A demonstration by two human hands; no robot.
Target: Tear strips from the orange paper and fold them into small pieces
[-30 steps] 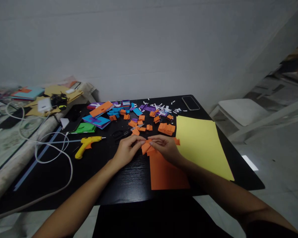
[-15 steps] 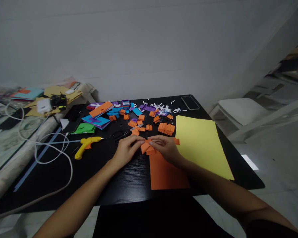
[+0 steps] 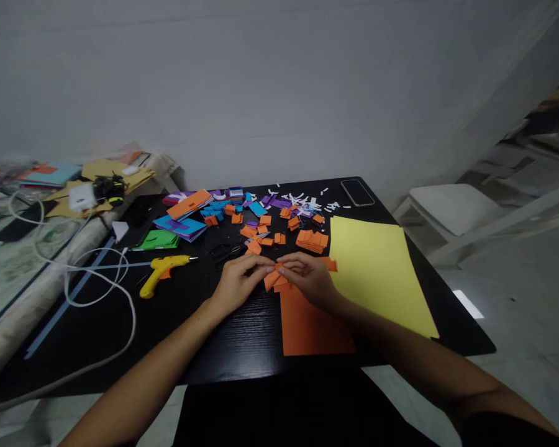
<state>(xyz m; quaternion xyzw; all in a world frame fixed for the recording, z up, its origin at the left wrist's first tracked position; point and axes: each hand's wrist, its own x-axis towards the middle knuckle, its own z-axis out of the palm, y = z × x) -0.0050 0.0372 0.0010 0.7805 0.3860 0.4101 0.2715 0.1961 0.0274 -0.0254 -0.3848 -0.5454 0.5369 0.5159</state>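
My left hand (image 3: 240, 282) and my right hand (image 3: 311, 278) meet fingertip to fingertip near the middle of the table. Between them they pinch a small piece of orange paper (image 3: 274, 277), partly covered by the fingers. Under my right hand and wrist lies a larger orange sheet (image 3: 314, 326). Just beyond the fingers are several small folded orange paper pieces (image 3: 280, 239), and a stack of orange paper pieces (image 3: 312, 241) sits past my right hand. Black-handled scissors (image 3: 228, 253) rest beyond my left hand, their blades among the orange pieces.
A yellow glue gun (image 3: 164, 273) lies to the left, near a looping white cable (image 3: 133, 323). Yellow sheets (image 3: 377, 273) cover the table's right side. Folded coloured papers (image 3: 181, 227), white scraps (image 3: 302, 202) and a phone (image 3: 357, 192) lie along the back. A white stool (image 3: 451, 205) stands at right.
Both hands stay almost in place, still pinching the orange paper. Its visible part has tilted very slightly; nothing else on the table has moved.
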